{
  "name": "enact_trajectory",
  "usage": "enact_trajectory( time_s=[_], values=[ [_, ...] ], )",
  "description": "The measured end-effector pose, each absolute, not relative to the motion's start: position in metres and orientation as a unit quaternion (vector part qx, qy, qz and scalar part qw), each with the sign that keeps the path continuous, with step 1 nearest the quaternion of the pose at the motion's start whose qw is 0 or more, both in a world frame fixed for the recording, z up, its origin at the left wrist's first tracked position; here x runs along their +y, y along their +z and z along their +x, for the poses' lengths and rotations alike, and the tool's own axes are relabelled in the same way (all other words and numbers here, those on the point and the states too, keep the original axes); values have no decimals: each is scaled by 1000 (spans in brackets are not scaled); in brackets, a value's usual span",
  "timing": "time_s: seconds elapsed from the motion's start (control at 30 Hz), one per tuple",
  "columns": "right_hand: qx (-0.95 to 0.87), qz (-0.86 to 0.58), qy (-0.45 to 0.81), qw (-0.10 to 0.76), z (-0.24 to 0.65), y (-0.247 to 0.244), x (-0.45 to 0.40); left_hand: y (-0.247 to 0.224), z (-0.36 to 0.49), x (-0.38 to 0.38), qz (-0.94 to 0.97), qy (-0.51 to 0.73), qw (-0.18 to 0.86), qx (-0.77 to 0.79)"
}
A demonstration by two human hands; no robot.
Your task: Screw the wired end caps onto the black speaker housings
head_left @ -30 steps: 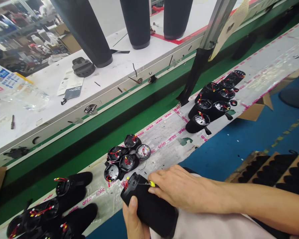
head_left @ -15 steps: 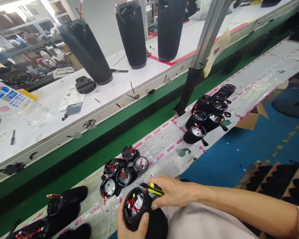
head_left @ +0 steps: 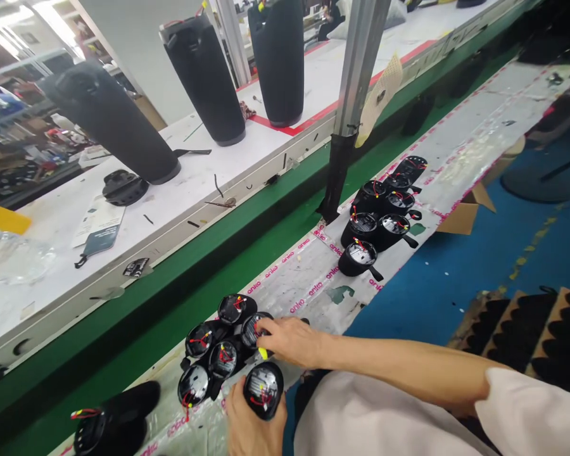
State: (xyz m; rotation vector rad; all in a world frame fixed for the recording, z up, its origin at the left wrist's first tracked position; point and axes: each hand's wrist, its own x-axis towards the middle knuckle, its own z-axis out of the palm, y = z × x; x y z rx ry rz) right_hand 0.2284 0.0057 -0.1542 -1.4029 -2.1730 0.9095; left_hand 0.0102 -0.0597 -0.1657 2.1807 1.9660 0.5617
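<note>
My left hand (head_left: 254, 421) is wrapped round a black cylindrical speaker housing (head_left: 265, 387). Its open end tilts up, showing a silvery inside with red wires and connectors. My right hand (head_left: 292, 341) is closed over a yellow-and-black hand tool (head_left: 263, 353), of which only a yellow part shows below the fingers. Those fingertips are at another speaker housing (head_left: 251, 332) in the near cluster; whether they touch it I cannot tell. Beside it stand several more open housings (head_left: 223, 358) with red wires inside.
A farther cluster of housings (head_left: 361, 253) stands along the plastic-covered conveyor (head_left: 308, 278). Tall black speakers (head_left: 278, 69) stand on the white bench (head_left: 171, 209) beyond the green strip. A metal post (head_left: 361, 69) rises between. Cartons of black parts (head_left: 517, 335) lie at right.
My right hand has moved left and up, off the held housing to the near cluster. The held housing now points more upright in my left hand. The view has shifted rightward.
</note>
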Motion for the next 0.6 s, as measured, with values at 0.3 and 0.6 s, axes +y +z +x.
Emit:
enact_trajectory(
  time_s=[0.3, 0.6],
  values=[
    [-829, -480, 235, 164, 242, -171, 33, -197, 19, -56, 756, 198, 55, 622],
    [-782, -545, 198, 230, 337, -93, 26, -206, 55, -18, 796, 232, 45, 558]
  ],
)
